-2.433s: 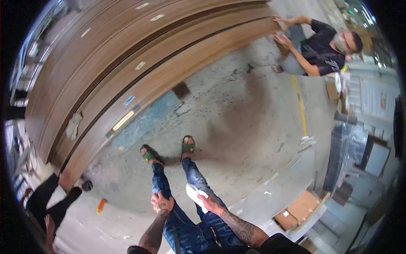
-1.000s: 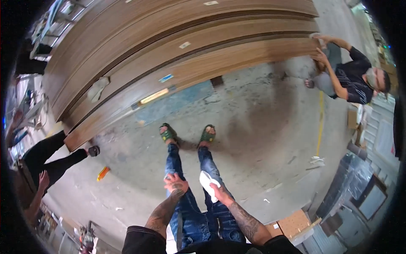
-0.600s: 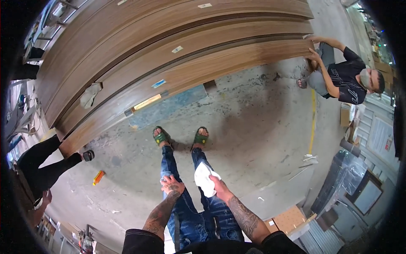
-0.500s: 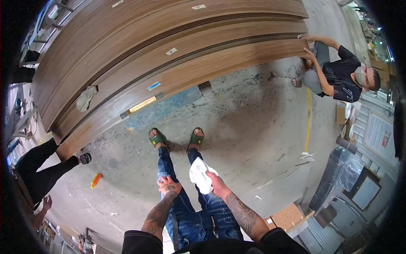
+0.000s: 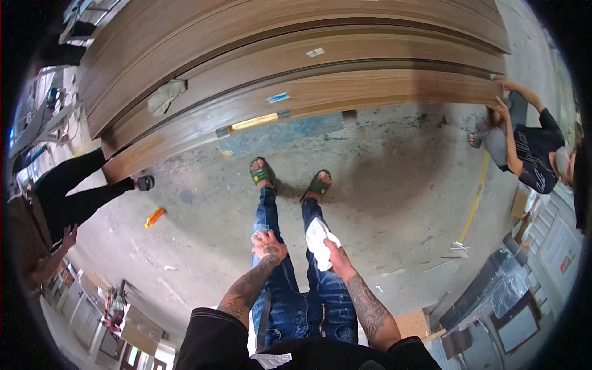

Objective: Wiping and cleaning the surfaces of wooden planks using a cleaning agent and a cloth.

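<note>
The fingers of the right hand (image 5: pixel 338 258) are closing around a white cloth (image 5: pixel 318 242), which is hanging in front of the person's right thigh, just above the knee of the blue jeans (image 5: pixel 296 290). The left hand (image 5: pixel 269 246) is resting on the left thigh with its fingers loosely curled and grasping nothing. Both tattooed forearms are coming in from the lower edge. Below the hands, the legs are leading down to two feet in green sandals (image 5: pixel 262 172), standing on a bare concrete floor (image 5: pixel 382 185). Just beyond the toes, the long front edge of a stack of wooden panels (image 5: pixel 296 68) is running across the whole view, with a grey rag (image 5: pixel 163 97) lying on one panel. At the right end of that edge, another person in a black shirt (image 5: pixel 533 154) is gripping the stack's corner with both hands. At the left end, a second person's black-clad legs (image 5: pixel 80 191) are standing beside the stack, near a small orange object (image 5: pixel 154 216) on the floor. Open floor is lying between the feet and a yellow line (image 5: pixel 476 200) to the right, with cardboard boxes (image 5: pixel 419 324) beyond it.
</note>
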A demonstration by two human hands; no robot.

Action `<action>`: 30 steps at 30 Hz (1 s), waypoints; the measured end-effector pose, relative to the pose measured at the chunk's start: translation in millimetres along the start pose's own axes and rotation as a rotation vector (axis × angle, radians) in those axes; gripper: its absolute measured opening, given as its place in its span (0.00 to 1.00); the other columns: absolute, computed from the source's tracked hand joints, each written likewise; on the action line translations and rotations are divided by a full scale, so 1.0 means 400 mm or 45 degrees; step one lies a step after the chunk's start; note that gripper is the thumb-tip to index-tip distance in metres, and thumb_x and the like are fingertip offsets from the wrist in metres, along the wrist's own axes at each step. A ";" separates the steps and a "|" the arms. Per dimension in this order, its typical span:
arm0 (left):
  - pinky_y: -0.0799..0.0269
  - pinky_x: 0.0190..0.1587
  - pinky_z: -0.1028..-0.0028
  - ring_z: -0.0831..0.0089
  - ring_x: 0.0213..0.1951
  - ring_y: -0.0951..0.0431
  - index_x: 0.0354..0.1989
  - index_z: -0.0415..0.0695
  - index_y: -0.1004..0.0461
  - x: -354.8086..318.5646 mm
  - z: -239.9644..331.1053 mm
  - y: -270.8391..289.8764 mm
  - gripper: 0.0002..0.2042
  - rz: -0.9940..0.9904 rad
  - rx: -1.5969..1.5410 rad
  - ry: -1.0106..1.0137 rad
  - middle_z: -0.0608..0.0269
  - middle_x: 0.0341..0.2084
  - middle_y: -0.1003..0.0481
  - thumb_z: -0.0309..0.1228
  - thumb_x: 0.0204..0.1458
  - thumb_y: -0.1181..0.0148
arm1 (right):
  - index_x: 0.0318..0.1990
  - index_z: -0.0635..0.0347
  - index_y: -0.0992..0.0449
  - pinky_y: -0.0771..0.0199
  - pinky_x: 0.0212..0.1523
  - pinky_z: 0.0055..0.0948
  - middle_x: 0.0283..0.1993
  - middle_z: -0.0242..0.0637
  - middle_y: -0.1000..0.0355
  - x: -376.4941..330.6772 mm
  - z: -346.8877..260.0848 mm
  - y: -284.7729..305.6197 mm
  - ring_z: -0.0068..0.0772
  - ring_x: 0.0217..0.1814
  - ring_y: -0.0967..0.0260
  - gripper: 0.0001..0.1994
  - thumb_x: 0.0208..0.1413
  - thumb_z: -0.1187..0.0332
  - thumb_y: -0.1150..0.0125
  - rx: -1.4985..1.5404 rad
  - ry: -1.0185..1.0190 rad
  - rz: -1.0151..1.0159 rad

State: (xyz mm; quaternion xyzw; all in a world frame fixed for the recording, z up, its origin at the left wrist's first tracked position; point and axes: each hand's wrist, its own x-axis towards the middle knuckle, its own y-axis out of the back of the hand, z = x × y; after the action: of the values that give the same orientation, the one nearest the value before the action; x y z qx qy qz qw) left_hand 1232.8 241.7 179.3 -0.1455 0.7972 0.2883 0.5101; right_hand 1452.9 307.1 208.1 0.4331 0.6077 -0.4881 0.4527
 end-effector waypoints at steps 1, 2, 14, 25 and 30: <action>0.32 0.54 0.43 0.46 0.64 0.41 0.63 0.57 0.33 0.001 0.010 0.009 0.30 -0.033 -0.002 -0.006 0.56 0.61 0.41 0.45 0.48 0.39 | 0.62 0.65 0.30 0.27 0.51 0.26 0.51 0.33 0.23 0.005 0.009 0.012 0.25 0.50 0.26 0.25 0.65 0.56 0.49 -0.136 0.017 0.037; 0.33 0.54 0.44 0.47 0.65 0.42 0.63 0.58 0.33 0.004 0.011 0.010 0.30 -0.022 -0.019 0.014 0.57 0.62 0.41 0.45 0.49 0.39 | 0.61 0.66 0.29 0.28 0.48 0.25 0.50 0.33 0.23 0.001 0.008 0.005 0.24 0.48 0.27 0.25 0.65 0.55 0.49 -0.149 -0.023 0.096; 0.39 0.64 0.49 0.45 0.66 0.41 0.65 0.49 0.36 0.077 -0.084 -0.095 0.40 0.043 -0.142 -0.162 0.48 0.65 0.41 0.56 0.44 0.37 | 0.62 0.49 0.27 0.26 0.49 0.37 0.51 0.46 0.23 0.014 0.018 -0.036 0.40 0.47 0.24 0.25 0.67 0.46 0.55 -0.866 0.229 0.218; 0.25 0.50 0.57 0.49 0.45 0.19 0.41 0.44 0.17 -0.059 -0.366 0.135 0.21 0.294 -0.940 -0.391 0.44 0.39 0.19 0.48 0.53 0.46 | 0.59 0.65 0.27 0.26 0.48 0.37 0.48 0.39 0.23 -0.171 -0.121 0.109 0.31 0.44 0.27 0.27 0.65 0.49 0.47 -0.391 0.614 0.171; 0.25 0.51 0.58 0.52 0.46 0.19 0.41 0.46 0.17 -0.193 -0.377 0.153 0.21 0.472 -1.094 -0.345 0.51 0.40 0.19 0.49 0.52 0.46 | 0.58 0.76 0.29 0.31 0.59 0.40 0.58 0.54 0.27 -0.197 -0.179 0.198 0.42 0.60 0.30 0.32 0.60 0.51 0.52 -0.608 0.445 0.434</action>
State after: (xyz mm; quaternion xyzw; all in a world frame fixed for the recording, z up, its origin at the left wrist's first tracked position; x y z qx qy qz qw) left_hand 1124.3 193.6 314.9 -0.1596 0.5450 0.6937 0.4430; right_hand 1537.4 382.6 277.1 0.4871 0.6921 -0.1678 0.5055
